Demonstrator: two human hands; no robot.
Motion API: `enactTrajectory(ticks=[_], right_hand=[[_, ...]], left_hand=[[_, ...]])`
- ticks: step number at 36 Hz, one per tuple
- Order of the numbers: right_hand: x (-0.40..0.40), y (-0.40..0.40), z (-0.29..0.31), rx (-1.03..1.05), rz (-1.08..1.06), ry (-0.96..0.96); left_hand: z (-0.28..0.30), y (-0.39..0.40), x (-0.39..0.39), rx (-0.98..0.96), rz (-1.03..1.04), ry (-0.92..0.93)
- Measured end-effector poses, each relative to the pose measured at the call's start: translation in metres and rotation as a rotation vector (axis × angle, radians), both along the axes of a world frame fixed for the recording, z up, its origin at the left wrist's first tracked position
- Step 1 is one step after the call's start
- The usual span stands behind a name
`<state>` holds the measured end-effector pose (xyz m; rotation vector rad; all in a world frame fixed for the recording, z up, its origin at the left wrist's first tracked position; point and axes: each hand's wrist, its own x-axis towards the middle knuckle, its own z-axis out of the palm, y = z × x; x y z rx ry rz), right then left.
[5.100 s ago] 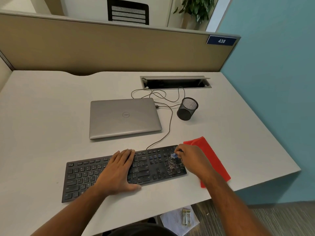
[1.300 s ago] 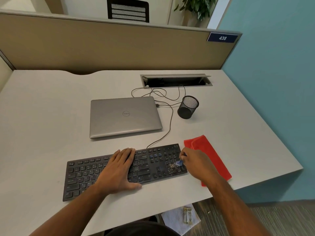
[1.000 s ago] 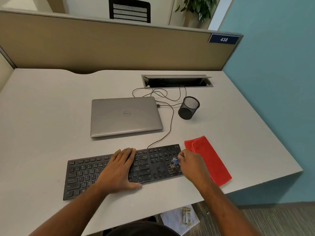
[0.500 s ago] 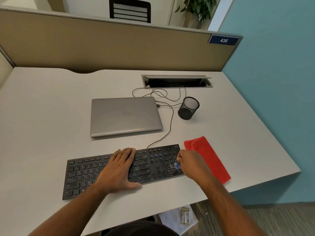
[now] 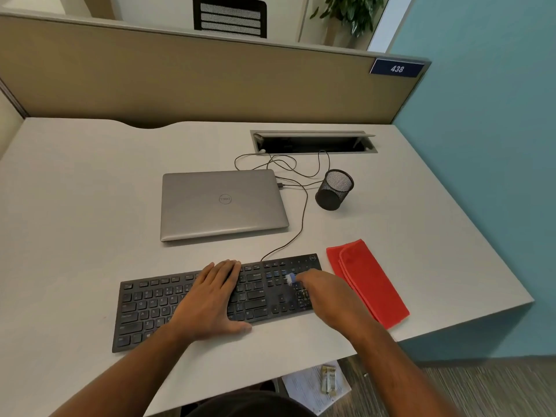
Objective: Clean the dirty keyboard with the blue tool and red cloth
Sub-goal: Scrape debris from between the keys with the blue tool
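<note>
A black keyboard lies near the front edge of the desk, with pale dust on its right-hand keys. My left hand rests flat on the keyboard's middle, fingers straight. My right hand is over the number pad and grips a small blue tool, whose pale bristle tip touches the keys near the upper part of the pad. A folded red cloth lies on the desk just right of the keyboard, untouched.
A closed grey laptop sits behind the keyboard. A black mesh cup lies tipped to its right, with thin cables running to an open cable slot. A partition stands behind, a blue wall on the right.
My right hand has shifted the blue tool left and farther up the number pad. My left hand and the cloth have stayed where they were.
</note>
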<state>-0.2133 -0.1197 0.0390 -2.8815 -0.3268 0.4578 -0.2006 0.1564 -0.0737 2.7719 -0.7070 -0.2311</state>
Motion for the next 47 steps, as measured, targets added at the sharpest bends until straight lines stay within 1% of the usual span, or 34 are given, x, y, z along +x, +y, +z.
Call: enactTrajectory(ticks=[3,7,9,14,16,24,29,33,37,39,43,47], right_hand=[[-0.001,0.000,0.002,-0.053,0.030,0.014],[0.005,-0.003,0.008,-0.111,0.049,0.163],[0.008,-0.002,0.011,-0.123,0.069,0.195],[0.018,0.005,0.018,-0.080,-0.013,0.188],[0.017,0.008,0.016,-0.074,-0.036,0.154],[0.010,-0.001,0.009,-0.074,-0.035,0.181],[0.016,-0.003,0.009,-0.020,-0.162,0.051],[0.009,-0.002,0.003,-0.049,-0.134,0.088],[0.009,-0.006,0.003,-0.075,-0.106,0.174],[0.010,-0.008,0.004,-0.070,-0.112,0.151],[0.011,-0.009,0.001,0.001,-0.159,0.063],[0.006,-0.007,-0.004,-0.039,-0.109,0.089]], left_hand=[[0.000,0.000,0.000,0.003,-0.001,0.004],[0.001,-0.001,0.000,0.002,0.002,0.003],[0.000,-0.001,0.000,0.001,0.002,-0.004],[0.000,-0.001,0.000,0.001,0.000,-0.007],[0.000,0.000,0.000,0.001,0.002,-0.013],[0.000,0.000,0.000,0.007,0.002,-0.008],[0.002,0.000,-0.001,-0.002,-0.004,0.003],[0.001,-0.001,-0.001,-0.001,0.004,-0.006],[0.001,0.000,-0.001,0.002,-0.002,0.001],[0.002,-0.001,0.000,-0.001,0.003,-0.006],[0.001,-0.001,0.000,0.001,0.003,-0.003],[0.002,0.000,-0.001,-0.004,-0.001,0.004]])
